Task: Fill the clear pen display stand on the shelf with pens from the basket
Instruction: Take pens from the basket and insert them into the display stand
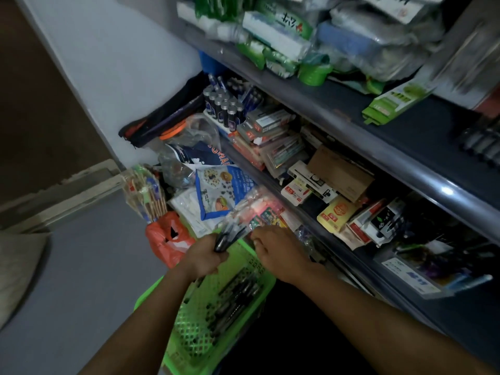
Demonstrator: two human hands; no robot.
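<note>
1. Left hand point(204, 257) grips a bundle of dark pens point(228, 238) above the green basket point(194, 336).
2. Right hand point(276, 251) is near the bundle's far end, fingers curled; I cannot tell if it holds anything.
3. More dark pens point(235, 296) lie inside the basket, under both hands.
4. An orange plastic bag point(167, 239) sits just beside the basket, left of it.

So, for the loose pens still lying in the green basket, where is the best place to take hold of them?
Take the pens around mid-barrel, coming down from above through the open top. They lie flat and roughly parallel on the green basket floor, so fingers can likely close across the barrels. The left hand already holds a bundle; the right hand seems the free one.
</note>
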